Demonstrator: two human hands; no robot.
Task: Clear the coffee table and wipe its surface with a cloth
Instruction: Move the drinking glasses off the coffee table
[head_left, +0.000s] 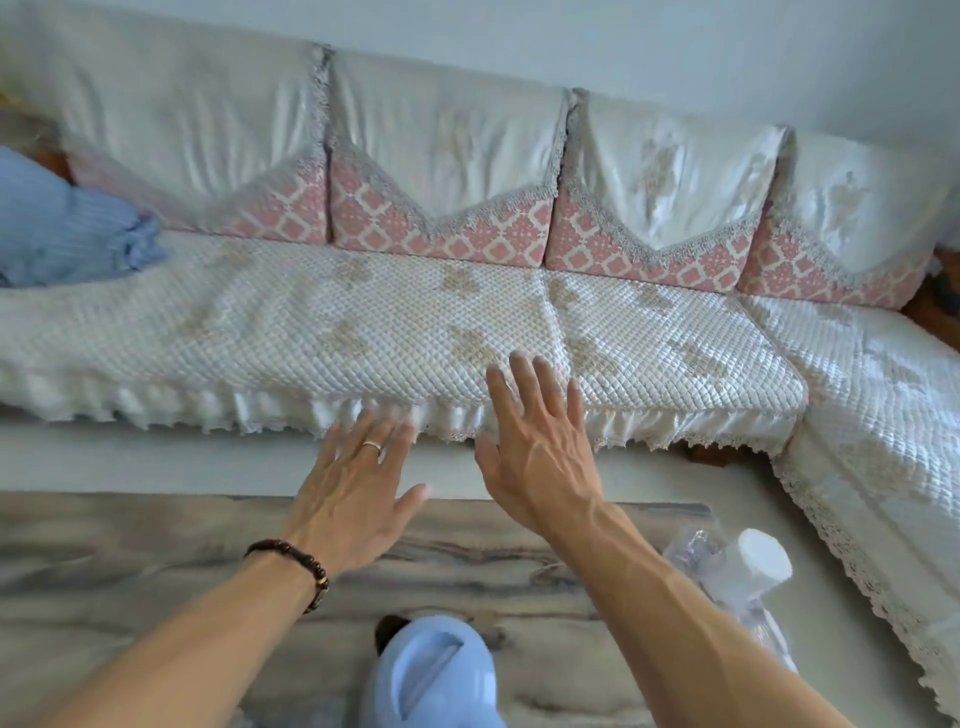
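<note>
The coffee table (130, 561) has a grey marbled top and fills the lower part of the view. My left hand (353, 499) hovers over its far edge, fingers spread and empty, a ring on one finger and a dark bead bracelet at the wrist. My right hand (535, 452) is stretched out past the table toward the sofa's front edge, also spread and holding nothing. A pale blue rounded plastic container (436, 675) stands on the table near me. A clear plastic wrap with a white roll (753, 566) lies at the table's right end. No cloth is in view.
A long sofa (415, 332) with a white quilted cover and pink patterned cushions runs behind the table and turns along the right side. A blue bundle of fabric (67, 228) lies on its left end. A strip of pale floor (156, 457) separates table and sofa.
</note>
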